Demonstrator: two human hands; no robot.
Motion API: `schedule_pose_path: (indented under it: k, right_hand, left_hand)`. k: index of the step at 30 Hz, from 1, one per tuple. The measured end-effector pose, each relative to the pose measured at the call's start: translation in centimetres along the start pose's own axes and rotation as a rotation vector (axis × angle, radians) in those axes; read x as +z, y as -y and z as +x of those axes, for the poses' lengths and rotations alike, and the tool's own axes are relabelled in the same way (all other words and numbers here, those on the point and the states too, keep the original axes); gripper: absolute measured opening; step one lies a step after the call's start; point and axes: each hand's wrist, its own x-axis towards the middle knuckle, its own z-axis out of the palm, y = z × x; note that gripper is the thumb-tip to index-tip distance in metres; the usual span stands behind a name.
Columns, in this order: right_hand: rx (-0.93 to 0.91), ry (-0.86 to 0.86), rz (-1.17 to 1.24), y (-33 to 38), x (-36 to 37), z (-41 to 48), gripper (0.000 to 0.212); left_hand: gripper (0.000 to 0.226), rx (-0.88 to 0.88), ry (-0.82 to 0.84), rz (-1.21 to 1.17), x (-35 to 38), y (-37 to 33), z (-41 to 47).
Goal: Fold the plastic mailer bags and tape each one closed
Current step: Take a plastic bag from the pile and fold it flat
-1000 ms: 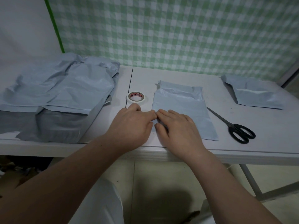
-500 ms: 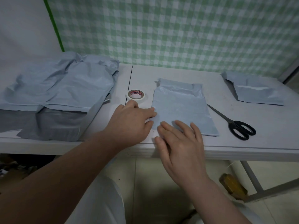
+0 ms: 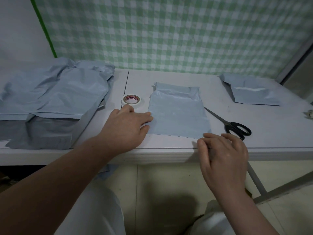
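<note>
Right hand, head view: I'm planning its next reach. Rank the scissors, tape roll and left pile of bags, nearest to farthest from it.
1. Scissors, just beyond the right hand, slightly to its right.
2. Tape roll, across the middle bag, by the left hand.
3. Pile of bags, far left.

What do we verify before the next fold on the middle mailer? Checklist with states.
1. Light blue plastic mailer bag lies flat on the white table: ok.
2. Left hand presses the bag's left edge with straight fingers: ok.
3. Right hand has a grip on the bag's near right corner: cannot tell.
4. White tape roll sits beside the left hand: ok.
5. Black-handled scissors lie right of the bag, off it: ok.
6. Bag taped closed: not ok, no tape visible on it.
</note>
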Motion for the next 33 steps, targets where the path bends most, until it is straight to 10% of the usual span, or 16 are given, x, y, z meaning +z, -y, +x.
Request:
schedule_pose_path:
  k: [12, 22, 33]
  right_hand:
    - [0.129, -0.167, -0.025, 0.5, -1.6, 1.7, 0.02]
    - [0.272, 0.546, 0.261, 7.1, 1.4, 6.2, 0.012]
    - [0.336, 0.61, 0.241, 4.0, 0.5, 6.5, 0.017]
  left_hand:
    - [0.043, -0.027, 0.063, -0.012, -0.6, -0.2, 0.3]
    - [0.054, -0.116, 0.136, 0.035, -2.0, -2.0, 1.5]
    - [0.053, -0.147, 0.18, 0.023, -2.4, -2.5, 1.5]
